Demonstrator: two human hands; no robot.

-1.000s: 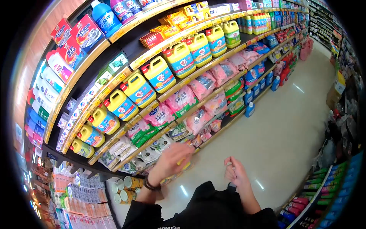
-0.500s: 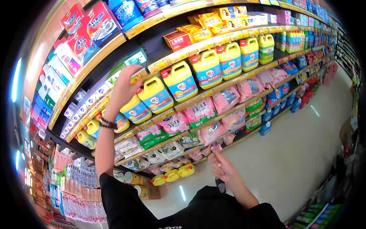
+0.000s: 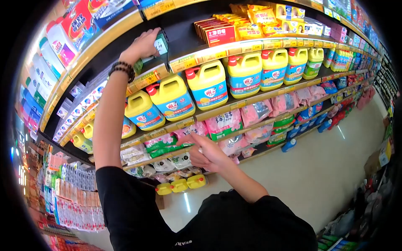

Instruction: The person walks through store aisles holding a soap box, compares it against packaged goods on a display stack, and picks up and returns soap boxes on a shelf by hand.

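Note:
My left hand, with a dark bead bracelet on its wrist, reaches onto the upper shelf. Its fingers are wrapped over a small green box near the shelf edge; part of the box is hidden behind the hand. More green packaging shows beneath my palm. Lower down, my right hand hovers in front of the bagged goods, its index finger stretched out and the others loosely curled. Nothing shows in it. A small pale spot, perhaps a ring, is on one finger.
Red boxes and yellow packets stand right of my left hand. Yellow jugs line the shelf below, with pink bags under them. Several yellow bottles are at floor level, and the aisle floor stretches right.
My left hand has gone from hovering before the shelf to gripping the green box. My right hand has risen and moved left, its index finger now extended. The view has shifted.

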